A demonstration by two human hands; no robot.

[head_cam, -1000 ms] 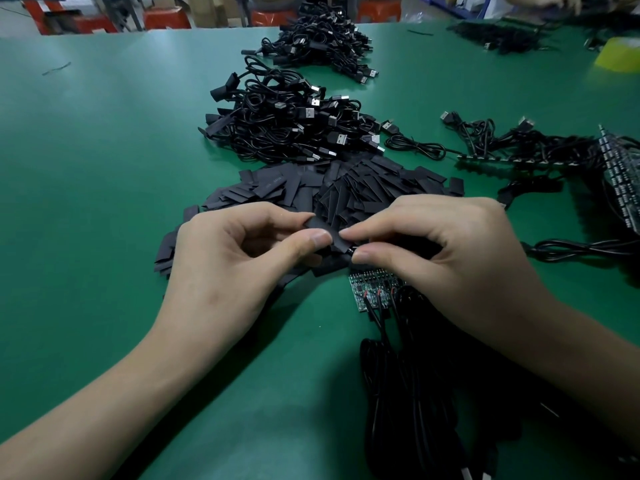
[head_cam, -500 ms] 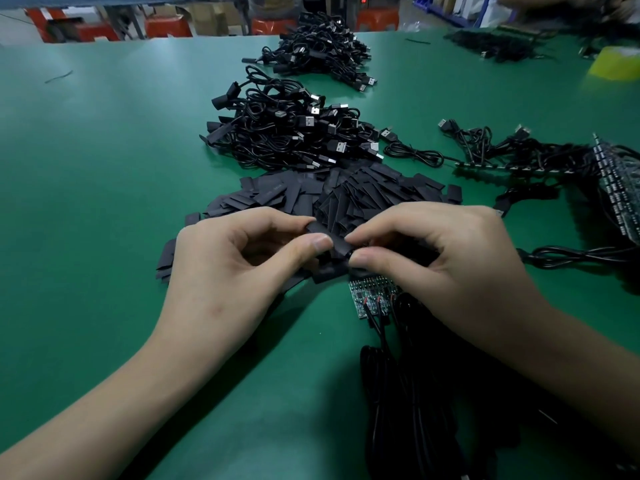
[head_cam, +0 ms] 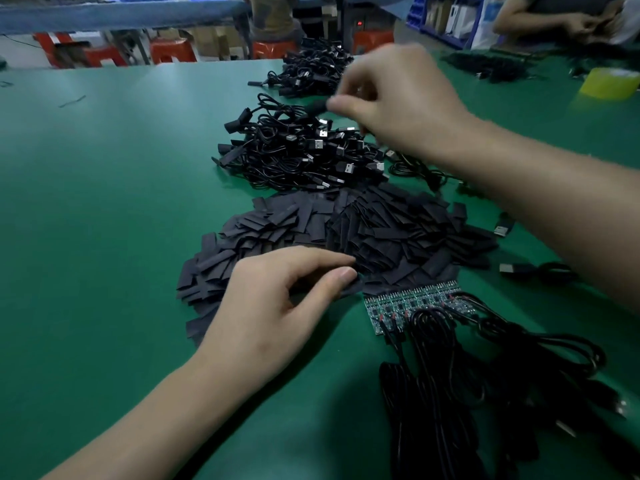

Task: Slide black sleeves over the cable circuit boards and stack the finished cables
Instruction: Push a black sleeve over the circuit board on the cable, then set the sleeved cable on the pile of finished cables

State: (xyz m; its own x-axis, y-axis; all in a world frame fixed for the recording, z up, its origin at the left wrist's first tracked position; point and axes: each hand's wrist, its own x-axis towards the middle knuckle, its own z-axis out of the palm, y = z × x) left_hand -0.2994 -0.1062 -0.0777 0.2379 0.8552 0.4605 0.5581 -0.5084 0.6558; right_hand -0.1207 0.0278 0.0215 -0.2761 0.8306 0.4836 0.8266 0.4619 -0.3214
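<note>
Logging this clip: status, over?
Left hand pinches flat black sleeve at sleeve pile. Right hand, blurred, holds black sleeved cable over tangled finished-cable pile. Nothing in the way.

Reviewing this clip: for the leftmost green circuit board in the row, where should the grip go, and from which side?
Probably best: grip the leftmost circuit board at its near end, where the wires join, coming from the near left. Its left edge is open, neighbours crowd its right, and the far end, facing the sleeve pile, is left free for a sleeve.
</note>
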